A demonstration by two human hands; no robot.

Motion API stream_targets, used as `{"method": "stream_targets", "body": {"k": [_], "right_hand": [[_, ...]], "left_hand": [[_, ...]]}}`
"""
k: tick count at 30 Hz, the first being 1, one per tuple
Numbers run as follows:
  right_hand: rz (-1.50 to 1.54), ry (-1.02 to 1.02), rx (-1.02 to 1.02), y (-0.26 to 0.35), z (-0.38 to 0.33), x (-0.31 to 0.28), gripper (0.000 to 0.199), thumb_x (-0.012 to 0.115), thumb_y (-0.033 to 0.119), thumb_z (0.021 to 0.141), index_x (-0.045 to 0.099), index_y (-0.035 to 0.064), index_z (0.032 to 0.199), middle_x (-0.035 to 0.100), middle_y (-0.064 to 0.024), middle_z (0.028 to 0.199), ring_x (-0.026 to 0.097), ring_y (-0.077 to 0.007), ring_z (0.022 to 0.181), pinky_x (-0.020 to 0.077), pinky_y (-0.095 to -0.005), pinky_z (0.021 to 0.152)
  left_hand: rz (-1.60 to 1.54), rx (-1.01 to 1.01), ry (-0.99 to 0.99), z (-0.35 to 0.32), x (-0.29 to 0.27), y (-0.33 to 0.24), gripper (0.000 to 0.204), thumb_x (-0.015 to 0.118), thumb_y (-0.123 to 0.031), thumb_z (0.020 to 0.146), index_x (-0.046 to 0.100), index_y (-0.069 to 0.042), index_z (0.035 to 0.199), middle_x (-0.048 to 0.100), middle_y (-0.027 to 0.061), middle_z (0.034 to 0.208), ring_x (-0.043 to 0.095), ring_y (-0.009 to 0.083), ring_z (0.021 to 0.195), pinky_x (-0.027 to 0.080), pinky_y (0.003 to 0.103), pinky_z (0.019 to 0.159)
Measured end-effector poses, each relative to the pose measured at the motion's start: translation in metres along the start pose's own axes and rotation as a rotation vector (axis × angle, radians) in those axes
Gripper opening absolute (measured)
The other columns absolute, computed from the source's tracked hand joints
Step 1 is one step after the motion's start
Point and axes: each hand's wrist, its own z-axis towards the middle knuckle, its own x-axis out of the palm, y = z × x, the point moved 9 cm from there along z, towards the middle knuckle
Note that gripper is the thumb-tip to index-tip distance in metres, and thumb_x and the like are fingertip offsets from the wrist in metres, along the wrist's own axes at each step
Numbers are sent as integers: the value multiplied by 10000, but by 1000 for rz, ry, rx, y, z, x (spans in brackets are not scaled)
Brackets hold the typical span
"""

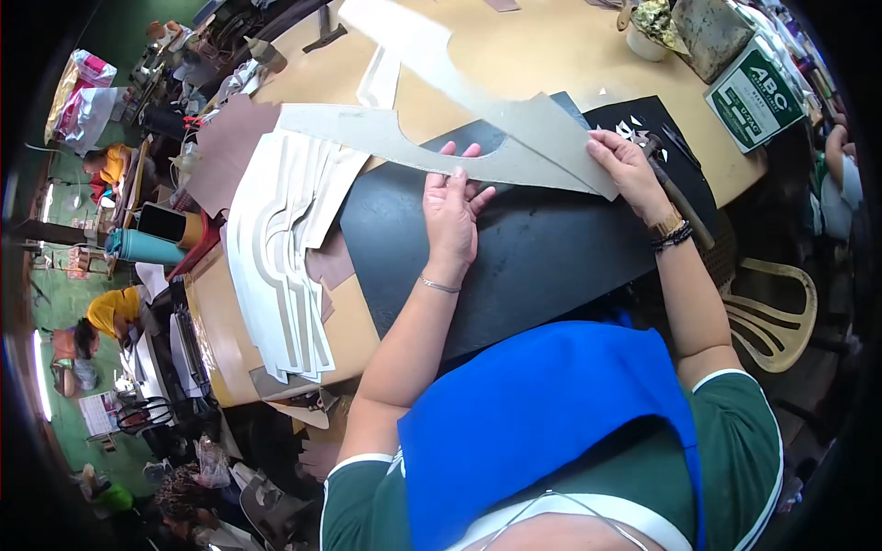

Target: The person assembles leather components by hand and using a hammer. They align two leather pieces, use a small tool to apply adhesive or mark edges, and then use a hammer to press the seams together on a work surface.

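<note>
Two long, curved grey cardboard pattern pieces [367,134] are up over the table, overlapping at their right ends and fanning apart to the left. The upper one [404,46] reaches to the far edge and looks whiter there. My left hand [452,207] has its thumb on the lower piece's front edge, fingers behind it. At the right-hand corner, my right hand [629,170] pinches the overlapped ends between thumb and fingers. Beneath lies a dark cutting board [413,266]. To its left, a fanned stack of white curved pieces with grey strips [280,239] rests on brown sheet material [225,151].
A hammer [680,193] lies on black sheet [694,165] with white scraps, right of the board. Farther back are a green-and-white tin [758,96] and a white tub [648,41]. A plastic chair [776,312] stands at right. People in yellow [115,310] sit at left.
</note>
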Motion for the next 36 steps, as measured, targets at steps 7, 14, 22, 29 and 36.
{"method": "stream_targets", "body": {"k": [7, 14, 22, 29, 36], "right_hand": [[36, -49, 47, -17, 3, -6, 318, 627, 261, 1062, 666, 16, 1260, 683, 39, 1067, 591, -21, 950, 486, -210, 867], [102, -84, 96, -18, 1, -7, 358, 630, 261, 1060, 648, -4, 1300, 702, 4, 1133, 623, -41, 1004, 491, -210, 907], [149, -81, 92, -25, 2, -10, 348, 621, 247, 1065, 649, -6, 1302, 711, -13, 1150, 636, -53, 1018, 496, -210, 916], [149, -84, 90, -20, 2, -10, 344, 609, 269, 1072, 637, 9, 1295, 689, 4, 1164, 622, -48, 1027, 494, -217, 923], [262, -136, 107, -25, 4, -21, 337, 616, 272, 1068, 647, 19, 1288, 696, 13, 1148, 626, -49, 1009, 492, -219, 923]], "left_hand": [[48, 8, 8, 1, -2, 0, 437, 493, -159, 1095, 390, -105, 1517, 591, 131, 1454, 668, 170, 1133, 593, 339, 897], [68, 20, 37, -2, 0, -1, 415, 498, -174, 1094, 399, -120, 1494, 582, 136, 1461, 645, 202, 1190, 553, 382, 969], [136, 77, 58, -8, 4, -1, 383, 504, -137, 1085, 393, -117, 1451, 591, 144, 1440, 640, 203, 1214, 560, 381, 989], [84, 152, 84, -12, 9, -2, 308, 486, -58, 1055, 410, -143, 1341, 585, 202, 1408, 632, 230, 1215, 580, 383, 993], [48, 190, 45, -12, 8, -6, 291, 465, -24, 1030, 412, -152, 1286, 601, 208, 1350, 629, 249, 1209, 588, 400, 989]]}}
